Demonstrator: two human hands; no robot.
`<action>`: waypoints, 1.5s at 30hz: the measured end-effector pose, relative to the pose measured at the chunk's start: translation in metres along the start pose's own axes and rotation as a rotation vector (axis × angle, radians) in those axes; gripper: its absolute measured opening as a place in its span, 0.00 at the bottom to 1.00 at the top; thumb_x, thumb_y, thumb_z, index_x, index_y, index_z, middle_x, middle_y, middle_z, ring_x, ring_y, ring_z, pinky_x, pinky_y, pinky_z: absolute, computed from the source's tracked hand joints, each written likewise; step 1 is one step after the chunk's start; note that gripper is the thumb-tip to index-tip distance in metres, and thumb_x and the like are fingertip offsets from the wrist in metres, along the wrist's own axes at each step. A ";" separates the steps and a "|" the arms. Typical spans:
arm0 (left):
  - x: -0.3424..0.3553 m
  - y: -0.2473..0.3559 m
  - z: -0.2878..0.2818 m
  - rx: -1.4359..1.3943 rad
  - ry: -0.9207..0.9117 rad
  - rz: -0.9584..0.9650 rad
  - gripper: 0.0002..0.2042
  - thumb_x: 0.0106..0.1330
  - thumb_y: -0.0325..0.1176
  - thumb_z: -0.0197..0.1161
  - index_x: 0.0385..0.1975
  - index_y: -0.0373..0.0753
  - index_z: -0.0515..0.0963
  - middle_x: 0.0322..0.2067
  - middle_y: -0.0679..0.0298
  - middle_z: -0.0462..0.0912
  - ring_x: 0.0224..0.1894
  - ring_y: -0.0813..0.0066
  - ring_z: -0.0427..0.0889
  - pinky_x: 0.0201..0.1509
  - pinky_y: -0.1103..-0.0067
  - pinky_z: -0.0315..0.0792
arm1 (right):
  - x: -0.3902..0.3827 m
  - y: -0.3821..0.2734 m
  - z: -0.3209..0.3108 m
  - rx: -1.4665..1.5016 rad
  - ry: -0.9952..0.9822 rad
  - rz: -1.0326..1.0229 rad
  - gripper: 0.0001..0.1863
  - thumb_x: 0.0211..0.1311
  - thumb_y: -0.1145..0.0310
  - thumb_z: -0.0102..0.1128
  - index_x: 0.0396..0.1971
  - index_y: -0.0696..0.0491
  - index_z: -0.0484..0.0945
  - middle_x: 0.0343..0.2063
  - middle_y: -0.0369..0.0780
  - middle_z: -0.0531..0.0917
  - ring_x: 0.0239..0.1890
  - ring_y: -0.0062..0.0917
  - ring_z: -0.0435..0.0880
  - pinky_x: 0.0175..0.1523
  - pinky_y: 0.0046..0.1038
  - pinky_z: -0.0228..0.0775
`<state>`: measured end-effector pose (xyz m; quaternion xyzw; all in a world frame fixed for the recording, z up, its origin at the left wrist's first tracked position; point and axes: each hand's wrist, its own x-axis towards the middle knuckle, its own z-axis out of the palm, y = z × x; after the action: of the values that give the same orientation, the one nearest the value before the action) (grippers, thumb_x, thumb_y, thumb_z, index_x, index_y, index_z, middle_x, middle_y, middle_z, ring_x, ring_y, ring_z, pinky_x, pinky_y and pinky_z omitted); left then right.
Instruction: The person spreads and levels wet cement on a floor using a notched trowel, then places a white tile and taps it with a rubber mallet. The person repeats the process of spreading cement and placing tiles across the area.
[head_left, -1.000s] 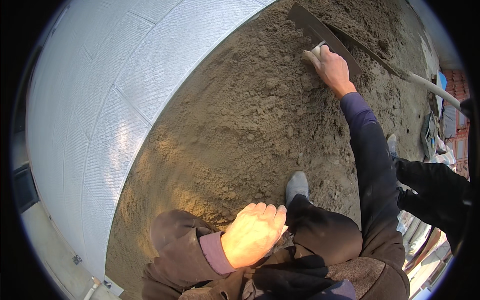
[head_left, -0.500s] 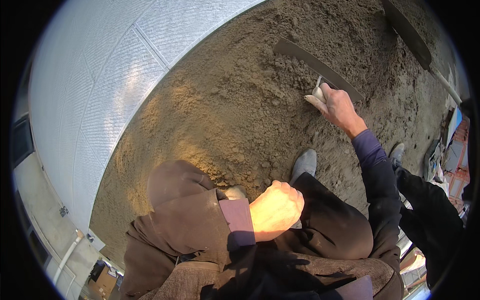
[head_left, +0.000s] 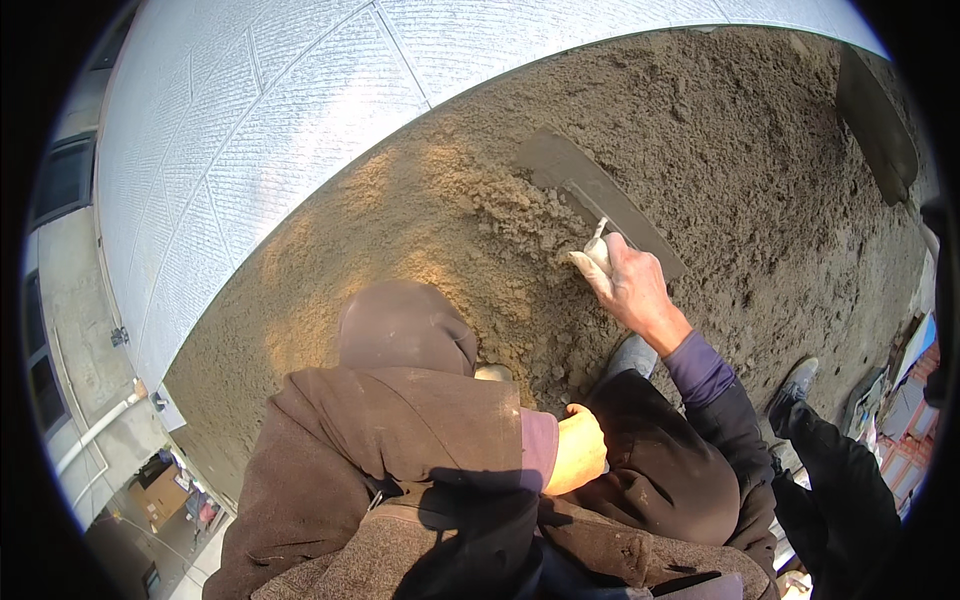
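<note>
My right hand [head_left: 635,290] is closed around the pale handle of a plastering trowel [head_left: 625,205]. The trowel's long grey blade lies slanted on loose, crumbly sand-like mortar [head_left: 510,215], with clumps heaped along its near side. Over my thighs, my left hand [head_left: 577,452] is closed in a fist in the sunlight. Its fingertips are turned away, so whatever it may hold is hidden. I am crouching, one knee [head_left: 405,325] bent in front of the left forearm, and a grey shoe [head_left: 632,358] shows below my right wrist.
A pale textured wall [head_left: 310,110] curves along the far left side of the mortar bed. At the far right is a wide dark blade [head_left: 875,125]. Another person's leg [head_left: 840,450] and shoe [head_left: 800,380] are at the right. Cardboard boxes [head_left: 158,495] lie at lower left.
My right hand has drawn the trowel nearer and a little left, its blade now showing broader. My left fist has dropped slightly toward my lap. The view has turned, showing more wall.
</note>
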<state>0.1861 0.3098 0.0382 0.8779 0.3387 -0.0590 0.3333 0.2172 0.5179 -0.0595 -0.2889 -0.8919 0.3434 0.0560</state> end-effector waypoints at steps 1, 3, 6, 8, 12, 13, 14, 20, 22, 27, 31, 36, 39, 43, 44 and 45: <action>-0.002 0.000 0.001 -0.006 -0.025 0.001 0.11 0.54 0.39 0.70 0.32 0.40 0.88 0.30 0.60 0.88 0.37 0.59 0.88 0.45 0.58 0.81 | 0.003 -0.003 -0.005 0.049 0.050 0.013 0.25 0.71 0.51 0.68 0.31 0.59 0.71 0.21 0.52 0.83 0.25 0.53 0.85 0.28 0.45 0.76; -0.005 -0.003 0.000 -0.064 -0.176 0.005 0.14 0.54 0.40 0.71 0.37 0.40 0.90 0.36 0.58 0.90 0.41 0.56 0.89 0.50 0.52 0.80 | -0.002 -0.008 -0.021 0.014 0.072 0.041 0.23 0.71 0.53 0.69 0.31 0.58 0.72 0.21 0.51 0.82 0.24 0.51 0.85 0.28 0.42 0.77; -0.002 -0.011 -0.006 -0.168 -0.375 0.095 0.17 0.53 0.41 0.73 0.40 0.40 0.90 0.41 0.57 0.91 0.43 0.54 0.90 0.55 0.49 0.79 | -0.016 -0.023 -0.025 0.075 -0.323 -0.019 0.21 0.69 0.54 0.72 0.32 0.56 0.74 0.20 0.49 0.81 0.23 0.48 0.85 0.28 0.41 0.76; -0.004 -0.008 -0.011 -0.146 -0.358 0.111 0.17 0.57 0.43 0.70 0.42 0.40 0.90 0.41 0.56 0.91 0.44 0.53 0.89 0.55 0.49 0.78 | -0.014 -0.030 -0.014 -0.043 -0.344 -0.233 0.25 0.70 0.48 0.69 0.32 0.56 0.73 0.20 0.50 0.82 0.24 0.50 0.85 0.29 0.43 0.77; -0.005 -0.001 -0.011 -0.071 -0.344 0.051 0.20 0.63 0.48 0.61 0.43 0.41 0.89 0.41 0.55 0.90 0.43 0.54 0.88 0.52 0.52 0.78 | 0.044 -0.015 0.015 -0.106 -0.299 -0.177 0.28 0.71 0.44 0.64 0.35 0.59 0.76 0.21 0.53 0.84 0.27 0.52 0.86 0.33 0.47 0.79; -0.007 0.000 -0.009 -0.046 -0.320 0.037 0.19 0.62 0.47 0.62 0.43 0.41 0.89 0.41 0.55 0.90 0.43 0.54 0.88 0.52 0.51 0.78 | 0.055 -0.011 0.018 -0.101 -0.250 -0.194 0.28 0.72 0.44 0.64 0.35 0.60 0.77 0.20 0.53 0.84 0.27 0.52 0.86 0.34 0.47 0.79; -0.008 0.001 -0.008 -0.022 -0.292 0.024 0.19 0.62 0.47 0.62 0.42 0.41 0.90 0.40 0.55 0.90 0.42 0.54 0.88 0.52 0.50 0.78 | 0.065 -0.007 0.020 -0.090 -0.239 -0.163 0.28 0.72 0.44 0.64 0.35 0.60 0.77 0.21 0.54 0.84 0.28 0.53 0.86 0.34 0.47 0.78; -0.005 0.002 -0.014 -0.037 -0.351 0.127 0.17 0.63 0.45 0.62 0.41 0.41 0.90 0.44 0.55 0.90 0.47 0.55 0.88 0.54 0.50 0.78 | 0.121 -0.001 -0.005 -0.134 -0.122 -0.008 0.31 0.76 0.43 0.58 0.32 0.62 0.78 0.24 0.55 0.83 0.29 0.50 0.86 0.36 0.46 0.77; 0.001 0.006 -0.019 -0.079 -0.320 0.126 0.17 0.63 0.45 0.62 0.41 0.41 0.90 0.45 0.55 0.90 0.47 0.55 0.87 0.54 0.50 0.77 | 0.121 0.007 -0.031 -0.196 -0.071 0.054 0.33 0.76 0.41 0.57 0.32 0.62 0.79 0.25 0.56 0.84 0.30 0.49 0.87 0.38 0.45 0.79; 0.015 0.024 -0.023 -0.148 -0.242 0.158 0.17 0.63 0.45 0.61 0.41 0.42 0.90 0.45 0.55 0.90 0.48 0.55 0.87 0.55 0.50 0.77 | 0.094 0.000 -0.048 0.567 -0.053 0.583 0.33 0.78 0.38 0.52 0.30 0.57 0.78 0.19 0.36 0.78 0.15 0.22 0.75 0.21 0.29 0.66; 0.015 0.021 -0.015 -0.181 -0.206 0.156 0.17 0.63 0.45 0.61 0.41 0.42 0.90 0.46 0.56 0.89 0.49 0.55 0.87 0.55 0.50 0.76 | 0.079 -0.048 0.033 0.808 0.051 0.715 0.33 0.77 0.36 0.51 0.27 0.53 0.73 0.14 0.34 0.73 0.12 0.20 0.70 0.17 0.26 0.59; 0.010 0.018 -0.014 -0.205 -0.223 0.175 0.17 0.64 0.45 0.61 0.41 0.42 0.90 0.46 0.56 0.89 0.50 0.55 0.87 0.56 0.51 0.75 | 0.092 -0.080 0.071 0.632 -0.041 0.519 0.31 0.83 0.45 0.44 0.34 0.60 0.79 0.15 0.42 0.79 0.13 0.27 0.78 0.22 0.33 0.70; 0.006 0.019 -0.014 -0.199 -0.236 0.183 0.17 0.64 0.45 0.61 0.41 0.43 0.90 0.47 0.57 0.89 0.51 0.55 0.86 0.57 0.51 0.75 | 0.099 -0.101 0.081 0.636 -0.102 0.507 0.33 0.82 0.43 0.44 0.35 0.61 0.80 0.17 0.46 0.80 0.16 0.33 0.82 0.27 0.37 0.74; 0.003 0.019 -0.011 -0.206 -0.243 0.186 0.17 0.64 0.46 0.60 0.41 0.43 0.91 0.47 0.57 0.89 0.51 0.55 0.86 0.57 0.51 0.74 | 0.104 -0.124 0.102 0.498 -0.099 0.406 0.29 0.81 0.45 0.45 0.39 0.58 0.80 0.25 0.49 0.83 0.25 0.41 0.83 0.36 0.40 0.74; 0.003 0.020 -0.011 -0.207 -0.249 0.188 0.17 0.64 0.46 0.60 0.41 0.43 0.91 0.47 0.57 0.89 0.52 0.55 0.86 0.58 0.51 0.74 | 0.105 -0.128 0.107 0.525 -0.089 0.359 0.29 0.80 0.44 0.48 0.36 0.58 0.80 0.22 0.44 0.80 0.21 0.34 0.80 0.31 0.36 0.72; 0.003 0.020 -0.010 -0.213 -0.249 0.184 0.17 0.64 0.46 0.60 0.41 0.43 0.91 0.47 0.57 0.89 0.52 0.55 0.86 0.58 0.51 0.74 | 0.105 -0.132 0.113 0.654 -0.125 0.280 0.29 0.79 0.43 0.51 0.33 0.57 0.79 0.18 0.39 0.78 0.17 0.27 0.76 0.26 0.31 0.69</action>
<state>0.2002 0.3068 0.0559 0.8508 0.2172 -0.1004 0.4678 0.0343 0.4317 -0.0706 -0.3535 -0.6884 0.6319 0.0433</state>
